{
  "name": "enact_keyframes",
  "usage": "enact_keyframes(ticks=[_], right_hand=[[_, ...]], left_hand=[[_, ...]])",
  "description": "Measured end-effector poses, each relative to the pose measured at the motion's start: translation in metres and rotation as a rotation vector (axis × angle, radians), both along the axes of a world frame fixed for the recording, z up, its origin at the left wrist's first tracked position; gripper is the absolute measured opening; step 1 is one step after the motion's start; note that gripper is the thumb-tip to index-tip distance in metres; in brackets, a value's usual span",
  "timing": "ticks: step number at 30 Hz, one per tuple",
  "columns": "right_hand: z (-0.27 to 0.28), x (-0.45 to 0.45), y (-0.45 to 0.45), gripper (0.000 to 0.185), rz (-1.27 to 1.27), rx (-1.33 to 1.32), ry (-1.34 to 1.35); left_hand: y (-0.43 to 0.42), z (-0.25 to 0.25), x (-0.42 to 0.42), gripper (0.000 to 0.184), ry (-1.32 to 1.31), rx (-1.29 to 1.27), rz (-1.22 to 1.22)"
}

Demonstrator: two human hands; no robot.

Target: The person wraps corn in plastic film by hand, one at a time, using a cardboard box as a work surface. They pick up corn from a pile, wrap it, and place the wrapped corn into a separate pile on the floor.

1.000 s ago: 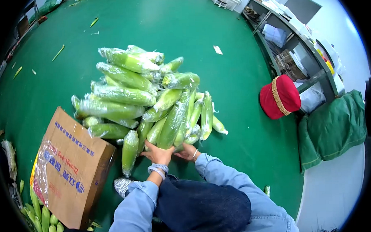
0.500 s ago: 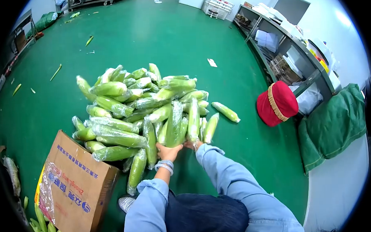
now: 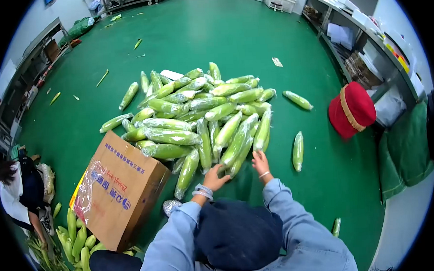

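Plastic-wrapped corn cobs lie heaped on the green floor in front of me. Near the lower ends of several cobs that slant toward me is my left hand, its fingers apart and curved beside a wrapped cob. My right hand has its fingertips closed at the lower end of another wrapped cob. Whether the fingers grip the cob itself or its film is hard to make out. One wrapped cob lies alone to the right, and another cob lies farther off.
A cardboard box tilts at my left, with unwrapped corn beside it. Another person reaches down at the far left. On the right are a red round stool, a metal shelf and a green sack.
The view has shifted, bringing the other person into sight. My hands have moved apart and toward me, and the cobs between them now slant. A lone cob now lies right of my right hand.
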State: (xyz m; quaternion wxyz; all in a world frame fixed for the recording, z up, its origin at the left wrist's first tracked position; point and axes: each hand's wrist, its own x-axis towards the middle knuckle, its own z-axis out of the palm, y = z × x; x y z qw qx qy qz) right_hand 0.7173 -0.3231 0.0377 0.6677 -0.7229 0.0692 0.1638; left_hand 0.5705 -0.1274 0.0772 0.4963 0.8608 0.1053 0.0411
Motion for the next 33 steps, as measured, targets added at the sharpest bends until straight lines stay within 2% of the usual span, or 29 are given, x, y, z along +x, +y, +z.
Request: enact_keyframes(ticks=[1, 2, 4, 5, 6, 7, 8, 9, 10, 11, 12, 14, 16, 18, 20, 21, 22, 23, 24, 25, 26, 27, 29, 30, 32, 33], right_hand=[[0.014, -0.004, 0.001, 0.052, 0.098, -0.283, -0.183], [0.026, -0.016, -0.004, 0.044, 0.000, -0.428, -0.276], [0.019, -0.024, -0.034, 0.048, -0.135, -0.744, -0.651], [0.026, -0.031, -0.050, 0.048, -0.159, -0.753, -0.640], [0.036, -0.034, -0.068, 0.050, -0.290, -0.914, -0.585], [0.045, -0.033, -0.084, 0.052, -0.416, -1.068, -0.527], [0.031, -0.023, -0.111, 0.061, -0.496, -1.197, -0.495], [0.022, -0.014, -0.136, 0.066, -0.543, -1.324, -0.410], [0.019, -0.005, -0.163, 0.074, -0.525, -1.417, -0.282], [0.016, 0.007, -0.192, 0.081, -0.499, -1.338, -0.168], [0.017, 0.018, -0.216, 0.085, -0.451, -1.189, -0.017], [-0.033, 0.052, -0.277, 0.089, -0.487, -1.171, -0.006], [-0.051, 0.080, -0.312, 0.092, -0.293, -0.890, -0.074], [-0.027, 0.080, -0.299, 0.092, -0.332, -0.975, 0.005], [-0.007, 0.083, -0.288, 0.088, -0.298, -0.918, 0.090], [-0.025, 0.097, -0.291, 0.087, -0.227, -0.969, 0.087], [-0.027, 0.108, -0.279, 0.086, -0.160, -1.015, 0.084], [-0.034, 0.111, -0.264, 0.083, -0.372, -1.093, 0.150], [-0.078, 0.135, -0.281, 0.077, -0.410, -1.101, 0.145], [-0.119, 0.158, -0.296, 0.070, -0.448, -1.109, 0.139], [-0.139, 0.167, -0.300, 0.064, -0.575, -1.048, 0.183], [-0.121, 0.160, -0.285, 0.064, -0.562, -1.050, 0.176], [-0.061, 0.134, -0.242, 0.044, -0.833, -0.464, 0.347], [-0.059, 0.128, -0.236, 0.044, -0.824, -0.470, 0.348], [-0.064, 0.113, -0.225, 0.032, -0.641, -0.269, 0.206], [-0.063, 0.105, -0.209, 0.037, -0.654, -0.151, 0.129]], left_hand=[[0.006, 0.008, -0.008, 0.056, 0.068, -0.112, 0.036], [0.012, 0.017, -0.017, 0.053, 0.134, -0.227, 0.061], [0.041, 0.030, -0.034, 0.044, 0.132, -0.038, 0.091], [0.052, 0.042, -0.047, 0.040, 0.155, 0.099, 0.224], [0.065, 0.049, -0.059, 0.037, 0.169, 0.239, 0.368], [0.085, 0.034, -0.073, 0.043, 0.152, 0.339, 0.389], [0.096, 0.018, -0.088, 0.049, 0.137, 0.435, 0.418], [0.092, 0.011, -0.097, 0.049, 0.135, 0.433, 0.423], [0.090, 0.005, -0.105, 0.058, 0.234, 0.498, 0.402], [0.087, 0.000, -0.105, 0.068, 0.327, 0.559, 0.380], [0.085, -0.007, -0.098, 0.068, 0.320, 0.551, 0.382], [0.080, -0.025, -0.090, 0.086, 0.520, 0.376, 0.335], [0.073, -0.019, -0.083, 0.082, 0.551, 0.428, 0.366], [0.074, -0.020, -0.080, 0.079, 0.594, 0.470, 0.430], [0.085, -0.029, -0.082, 0.067, 0.531, 0.388, 0.356], [0.082, -0.023, -0.088, 0.058, 0.407, 0.499, 0.367], [0.081, -0.012, -0.093, 0.058, 0.414, 0.497, 0.389], [0.081, 0.000, -0.097, 0.056, 0.309, 0.405, 0.389], [0.083, 0.009, -0.102, 0.055, 0.205, 0.315, 0.386], [0.086, 0.014, -0.106, 0.054, 0.037, 0.334, 0.337], [0.086, 0.027, -0.107, 0.054, 0.044, 0.334, 0.350], [0.085, 0.045, -0.104, 0.053, -0.032, 0.282, 0.308], [0.083, 0.055, -0.086, 0.049, -0.193, 0.212, 0.272], [0.080, 0.063, -0.075, 0.050, -0.121, 0.045, 0.327], [0.075, 0.097, -0.043, 0.050, 0.052, -0.327, 0.436], [0.082, 0.070, -0.020, 0.051, -0.142, -0.342, 0.498]])
